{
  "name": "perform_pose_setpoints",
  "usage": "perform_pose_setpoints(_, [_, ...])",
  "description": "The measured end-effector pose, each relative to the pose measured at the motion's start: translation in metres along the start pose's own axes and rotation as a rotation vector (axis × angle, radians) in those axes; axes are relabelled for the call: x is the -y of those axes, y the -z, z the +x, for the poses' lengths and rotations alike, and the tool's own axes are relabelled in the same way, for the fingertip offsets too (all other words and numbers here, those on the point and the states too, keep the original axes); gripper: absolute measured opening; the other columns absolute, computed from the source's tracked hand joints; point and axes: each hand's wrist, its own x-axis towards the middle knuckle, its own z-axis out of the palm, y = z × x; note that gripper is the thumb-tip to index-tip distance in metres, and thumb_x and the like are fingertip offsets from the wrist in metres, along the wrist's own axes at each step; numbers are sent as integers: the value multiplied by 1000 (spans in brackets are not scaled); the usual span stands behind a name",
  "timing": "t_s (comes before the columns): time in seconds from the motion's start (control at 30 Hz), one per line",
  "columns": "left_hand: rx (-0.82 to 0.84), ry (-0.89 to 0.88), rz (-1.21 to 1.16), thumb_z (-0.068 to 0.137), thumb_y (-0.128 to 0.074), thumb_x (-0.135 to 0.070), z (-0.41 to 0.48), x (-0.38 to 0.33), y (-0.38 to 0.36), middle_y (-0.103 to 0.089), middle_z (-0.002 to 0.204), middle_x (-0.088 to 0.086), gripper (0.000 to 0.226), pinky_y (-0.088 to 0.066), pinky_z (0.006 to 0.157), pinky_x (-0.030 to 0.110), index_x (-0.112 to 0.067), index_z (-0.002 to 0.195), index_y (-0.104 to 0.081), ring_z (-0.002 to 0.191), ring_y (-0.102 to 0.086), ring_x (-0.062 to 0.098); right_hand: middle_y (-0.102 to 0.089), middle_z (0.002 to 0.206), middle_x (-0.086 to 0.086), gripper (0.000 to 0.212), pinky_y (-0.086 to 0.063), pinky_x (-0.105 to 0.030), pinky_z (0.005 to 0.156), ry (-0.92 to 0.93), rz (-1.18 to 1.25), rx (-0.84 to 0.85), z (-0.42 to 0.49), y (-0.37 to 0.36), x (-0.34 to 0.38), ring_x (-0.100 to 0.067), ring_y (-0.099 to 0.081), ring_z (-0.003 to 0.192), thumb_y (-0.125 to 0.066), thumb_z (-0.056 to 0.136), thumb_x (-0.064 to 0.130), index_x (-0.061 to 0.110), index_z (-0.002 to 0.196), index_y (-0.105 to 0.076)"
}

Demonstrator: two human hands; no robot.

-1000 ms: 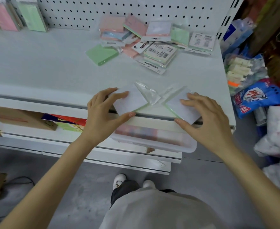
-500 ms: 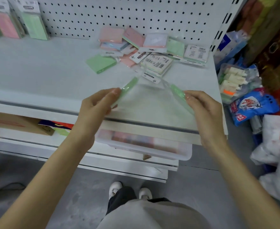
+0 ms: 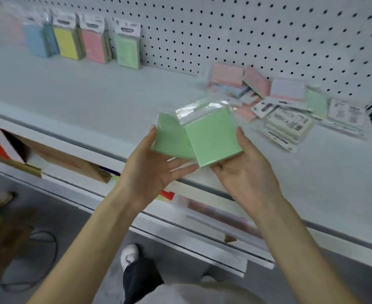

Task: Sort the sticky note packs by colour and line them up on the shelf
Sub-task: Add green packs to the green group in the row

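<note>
Head view. Green square sticky note packs in clear sleeves (image 3: 211, 137), two: edge-on half a second ago, now green faces up, overlapping, held above the white shelf (image 3: 93, 102) front edge. Clear header flaps point toward the pegboard. Left hand (image 3: 150, 172) and right hand (image 3: 246, 176) grip one each, fingers (image 3: 180, 170) curled beneath, thumbs on the side edges.

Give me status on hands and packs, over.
Left grip holds left green pack, right grip holds right green pack, overlapping. Unsorted pile lies right, away from standing green pack.
</note>
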Motion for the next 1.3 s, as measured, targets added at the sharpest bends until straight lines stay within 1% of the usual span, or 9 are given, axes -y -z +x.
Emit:
perform_pose_setpoints(0.17, [-87, -98, 15, 101, -34, -31, 24, -65, 87, -64, 124, 12, 35, -50, 96, 49, -16, 122, -58, 111, -62, 35, -71, 91, -3, 21, -47, -33, 78, 35, -203, -76, 80, -57, -69, -16, -62, 85, -46, 95, 14, 13, 95, -67])
perform_pose_setpoints(0.3, [-289, -300, 166, 100, -38, -17, 44, -137, 175, -72, 97, 9, 26, -59, 72, 35, -8, 106, -62, 86, -71, 26, -69, 94, -8, 17, -57, -30, 71, 53, -219, -149, 145, -118, -129, -17, -65, 83, -52, 90, 0, 7, 101, -63])
perform_pose_setpoints(0.37, [-336, -372, 266, 100, -41, -11, 52, -173, 223, -72, 98, 9, 22, -59, 75, 36, -7, 106, -62, 91, -69, 28, -66, 103, -12, 27, -58, -32, 75, 124, -272, -227, 178, -145, -155, -22, -66, 90, -57, 85, -7, 9, 107, -58])
perform_pose_setpoints(0.5, [-341, -383, 400, 97, -47, -4, 84, -230, 288, -67, 107, 13, 14, -57, 83, 44, -5, 107, -56, 102, -66, 32, -64, 93, -1, 37, -51, -21, 75, 414, -633, -408, 234, -181, -173, -13, -62, 84, -64, 81, -7, 20, 102, -52])
perform_pose_setpoints(0.67, [-148, -353, 560, 95, -51, -1, 146, -256, 294, -64, 101, 8, 10, -58, 76, 34, -11, 97, -55, 95, -66, 25, -62, 90, 9, 34, -50, -19, 68, 626, -876, -579, 281, -183, -161, -6, -61, 78, -66, 82, 1, 24, 102, -51])
perform_pose_setpoints(0.8, [-77, -330, 570, 93, -53, 2, 182, -265, 286, -61, 99, 7, 15, -59, 72, 32, -13, 93, -56, 95, -64, 23, -59, 80, 14, 34, -44, -8, 63, 706, -1030, -682, 312, -180, -145, 1, -56, 70, -69, 81, 7, 27, 101, -51])
perform_pose_setpoints(1.03, [-8, -331, 555, 92, -56, 1, 205, -269, 287, -65, 102, 9, 15, -58, 70, 27, -14, 96, -60, 93, -66, 18, -58, 80, 3, 33, -44, -21, 70, 776, -1114, -853, 357, -181, -141, -12, -55, 69, -69, 81, 13, 18, 110, -54])
perform_pose_setpoints(1.2, [13, -320, 553, 92, -56, -1, 212, -270, 291, -64, 107, 12, 15, -58, 75, 33, -13, 100, -60, 100, -65, 25, -60, 85, -6, 35, -39, -4, 61, 793, -1034, -931, 370, -177, -139, -15, -56, 75, -75, 76, 15, 15, 104, -54])
perform_pose_setpoints(1.3, [21, -319, 562, 92, -56, -1, 213, -271, 290, -65, 103, 9, 16, -59, 73, 31, -16, 98, -60, 97, -66, 23, -59, 89, -5, 34, -38, -11, 62, 755, -1029, -1014, 372, -175, -138, -15, -55, 78, -75, 75, 18, 20, 98, -50])
